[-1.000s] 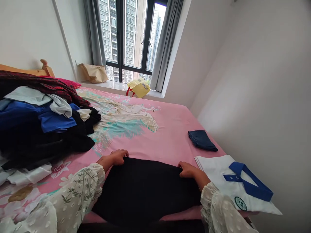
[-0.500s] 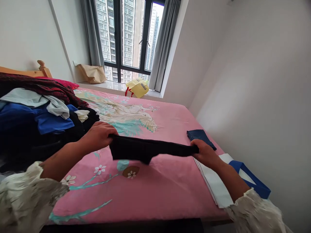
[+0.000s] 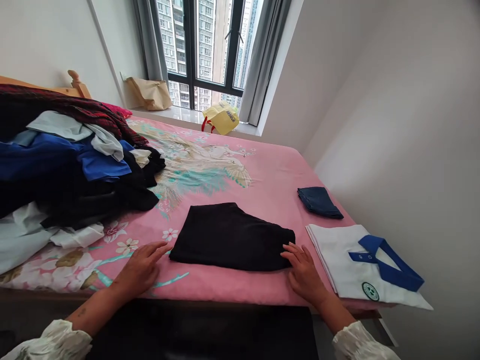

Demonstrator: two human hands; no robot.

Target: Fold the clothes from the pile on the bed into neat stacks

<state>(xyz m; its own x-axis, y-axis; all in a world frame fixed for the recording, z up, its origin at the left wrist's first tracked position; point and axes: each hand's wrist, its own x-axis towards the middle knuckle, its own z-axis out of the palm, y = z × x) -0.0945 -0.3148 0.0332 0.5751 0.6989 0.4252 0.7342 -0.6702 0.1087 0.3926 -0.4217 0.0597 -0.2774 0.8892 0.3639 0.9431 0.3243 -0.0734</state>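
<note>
A black folded garment, which looks like a pair of trousers or shorts (image 3: 232, 239), lies flat near the front edge of the bed. My left hand (image 3: 140, 267) is just off its lower left corner, fingers stretched out and holding nothing. On the opposite end, the fingertips of my right hand (image 3: 303, 270) rest at the garment's right edge, with the fingers apart. To the right lies a folded white polo shirt (image 3: 337, 255) with a blue collar and a round green badge. Behind the shirt sits a small folded dark blue garment (image 3: 320, 202).
A heap of loose clothes (image 3: 101, 165) covers the bed's left side. The pink patterned bedsheet (image 3: 270, 175) reaches to the window sill. On the sill stand a brown paper bag (image 3: 150, 94) and a yellow bag (image 3: 222, 118). A white wall (image 3: 405, 125) borders the right.
The black garment, stretched between both hands above the bed before, now lies spread on the sheet. Both hands have let go and come down closer to the bed's front edge.
</note>
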